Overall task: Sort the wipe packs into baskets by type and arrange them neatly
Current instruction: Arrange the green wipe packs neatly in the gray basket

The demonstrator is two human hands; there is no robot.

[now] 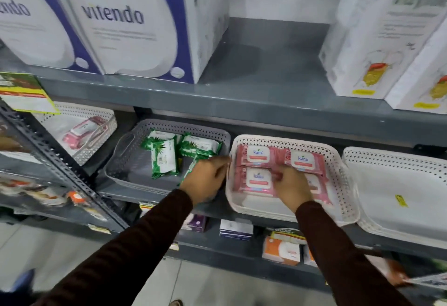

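A grey basket (pixel 125 160) on the middle shelf holds several green wipe packs (pixel 164 158). To its right a white basket (pixel 348 184) holds several pink wipe packs (pixel 257 154) laid flat in rows. My left hand (pixel 205 180) rests on the grey basket's right edge, closed on a green pack (pixel 189 170) that sticks out to its left. My right hand (pixel 292 187) lies over the pink packs, its fingers curled on the near right pack (pixel 319 189), which it mostly hides.
Another white basket (pixel 396 163) with a small yellow sticker stands at the right. A white basket (pixel 101 114) at the back left holds a pink pack. Large white boxes (pixel 135 27) fill the shelf above. Small boxes sit on the lower shelf. A slotted grey upright (pixel 55 158) crosses the left.
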